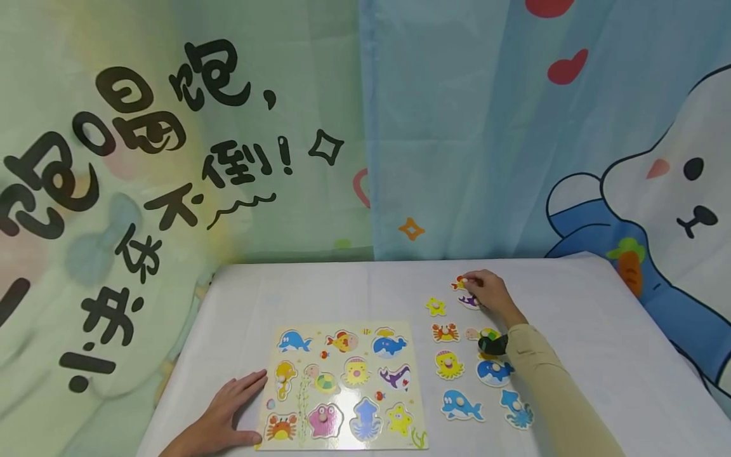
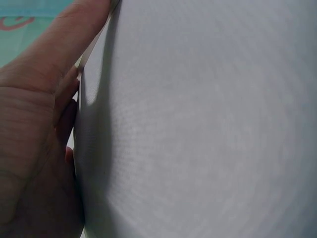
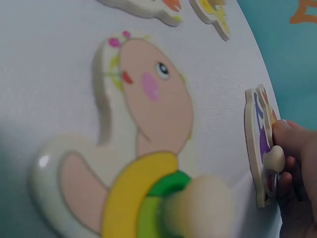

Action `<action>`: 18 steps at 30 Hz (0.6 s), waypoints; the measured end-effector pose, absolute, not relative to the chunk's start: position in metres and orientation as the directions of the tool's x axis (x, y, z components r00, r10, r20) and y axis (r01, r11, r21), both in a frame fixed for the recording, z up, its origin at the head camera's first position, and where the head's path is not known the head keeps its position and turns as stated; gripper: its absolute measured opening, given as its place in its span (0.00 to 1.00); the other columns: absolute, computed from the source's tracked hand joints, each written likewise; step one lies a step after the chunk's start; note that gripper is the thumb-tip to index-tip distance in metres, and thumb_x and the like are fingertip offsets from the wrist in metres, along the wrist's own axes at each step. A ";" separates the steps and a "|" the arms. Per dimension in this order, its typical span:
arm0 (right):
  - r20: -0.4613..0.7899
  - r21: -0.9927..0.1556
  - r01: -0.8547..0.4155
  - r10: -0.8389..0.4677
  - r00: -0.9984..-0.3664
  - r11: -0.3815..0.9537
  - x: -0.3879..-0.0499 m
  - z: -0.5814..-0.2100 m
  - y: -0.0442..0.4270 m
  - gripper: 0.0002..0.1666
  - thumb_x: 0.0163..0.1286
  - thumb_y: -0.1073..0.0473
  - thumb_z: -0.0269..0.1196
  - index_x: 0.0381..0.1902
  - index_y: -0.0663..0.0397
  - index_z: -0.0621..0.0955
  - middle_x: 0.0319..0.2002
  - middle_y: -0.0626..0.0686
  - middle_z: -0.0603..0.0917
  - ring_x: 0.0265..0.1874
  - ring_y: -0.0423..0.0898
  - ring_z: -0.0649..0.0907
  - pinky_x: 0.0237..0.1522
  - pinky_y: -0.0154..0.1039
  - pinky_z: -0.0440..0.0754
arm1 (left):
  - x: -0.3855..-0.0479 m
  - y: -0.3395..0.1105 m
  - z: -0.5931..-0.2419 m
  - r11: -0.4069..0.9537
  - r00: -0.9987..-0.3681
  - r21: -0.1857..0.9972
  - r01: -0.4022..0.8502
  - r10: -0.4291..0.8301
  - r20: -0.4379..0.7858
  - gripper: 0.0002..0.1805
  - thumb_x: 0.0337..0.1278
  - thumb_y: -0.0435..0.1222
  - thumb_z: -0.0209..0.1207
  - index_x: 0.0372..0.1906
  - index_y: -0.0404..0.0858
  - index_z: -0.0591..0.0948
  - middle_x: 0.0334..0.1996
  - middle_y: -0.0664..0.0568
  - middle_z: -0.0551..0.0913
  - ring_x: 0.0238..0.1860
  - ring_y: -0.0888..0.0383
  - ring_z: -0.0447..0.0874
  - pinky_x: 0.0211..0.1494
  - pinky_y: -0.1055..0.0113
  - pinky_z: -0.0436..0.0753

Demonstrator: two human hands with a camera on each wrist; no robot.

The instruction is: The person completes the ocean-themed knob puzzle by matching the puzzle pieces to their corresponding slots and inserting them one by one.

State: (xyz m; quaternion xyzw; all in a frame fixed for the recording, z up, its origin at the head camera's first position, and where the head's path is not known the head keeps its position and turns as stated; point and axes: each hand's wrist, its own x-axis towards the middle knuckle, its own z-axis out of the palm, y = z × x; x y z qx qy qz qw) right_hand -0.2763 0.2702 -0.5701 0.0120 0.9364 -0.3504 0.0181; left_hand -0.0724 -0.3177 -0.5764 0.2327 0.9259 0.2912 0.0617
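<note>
My left hand [image 1: 231,409] rests at the left edge of a puzzle board [image 1: 419,393] printed with sea animals, its fingers straight and its thumb at the lower corner. In the left wrist view the thumb [image 2: 59,44] lies along the board's edge. At the back right, my right hand [image 1: 488,292] pinches a red-and-yellow fish piece [image 1: 458,284]; the fingertips hide part of it and its knob. Just in front lies a purple whale piece [image 3: 262,134] with a wooden knob, beside the fingers. A pink shell piece [image 1: 325,421] with a knob sits in the board.
Right of the board lie several knobbed pieces: a starfish [image 1: 436,307], a crab [image 1: 445,332], an octopus [image 1: 449,365], a dolphin [image 1: 461,405], a blue whale [image 1: 495,372], a squid [image 1: 516,409] and a turtle [image 3: 158,99] partly under the wrist camera. A printed curtain [image 1: 457,158] hangs behind the table.
</note>
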 end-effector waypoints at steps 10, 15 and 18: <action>0.128 -0.646 -0.074 0.013 -0.992 0.760 -0.272 -0.563 0.253 0.17 0.74 0.62 0.54 0.53 0.68 0.79 0.41 0.61 0.76 0.39 0.52 0.74 0.40 0.42 0.75 | -0.073 -0.316 -0.575 0.717 -0.884 0.577 0.391 0.468 0.018 0.52 0.38 0.60 0.70 0.73 0.49 0.64 0.73 0.47 0.65 0.71 0.56 0.57 0.64 0.90 0.29; 0.190 -0.669 -0.187 -0.078 -0.979 0.720 -0.262 -0.547 0.214 0.15 0.71 0.64 0.58 0.50 0.68 0.81 0.39 0.61 0.79 0.37 0.51 0.77 0.39 0.42 0.76 | -0.072 -0.316 -0.575 0.718 -0.882 0.577 0.389 0.471 0.010 0.53 0.38 0.60 0.71 0.73 0.49 0.64 0.72 0.46 0.65 0.69 0.49 0.58 0.64 0.91 0.29; 0.199 -0.673 -0.238 -0.139 -0.970 0.700 -0.249 -0.535 0.178 0.13 0.69 0.65 0.60 0.48 0.65 0.83 0.38 0.59 0.80 0.36 0.49 0.77 0.39 0.39 0.77 | -0.071 -0.318 -0.575 0.715 -0.878 0.567 0.409 0.478 0.030 0.53 0.38 0.60 0.71 0.73 0.47 0.64 0.72 0.45 0.65 0.69 0.49 0.57 0.64 0.90 0.29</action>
